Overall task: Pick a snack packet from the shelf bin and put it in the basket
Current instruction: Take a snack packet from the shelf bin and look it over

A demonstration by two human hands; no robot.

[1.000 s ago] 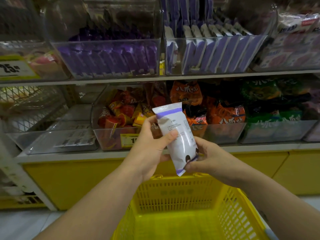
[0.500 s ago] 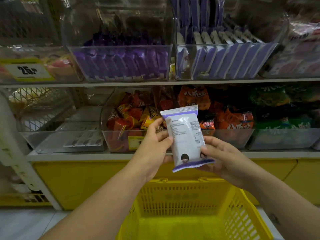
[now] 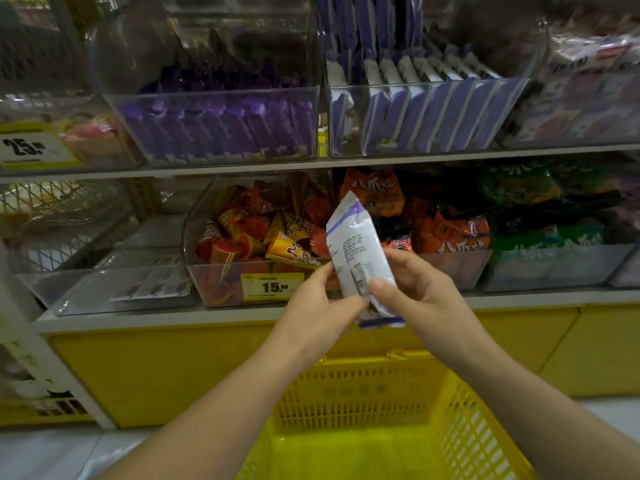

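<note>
While you hold the white-and-purple snack packet (image 3: 356, 244) upright, your left hand (image 3: 313, 315) pinching its lower edge and your right hand (image 3: 420, 292) gripping its middle, the yellow basket (image 3: 363, 393) sits below and a clear bin (image 3: 221, 289) of red-orange snacks stands on the shelf (image 3: 156, 315) behind.

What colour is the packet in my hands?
The packet is white with a purple band at each end, best seen in the head view.

Lighting was dim and yellowish, with the deepest shadow at the backs of the clear bins (image 3: 207, 93), whose walls carried faint glare. Edges bowed with wide-angle distortion; everything looked soft, slightly blurred.
</note>
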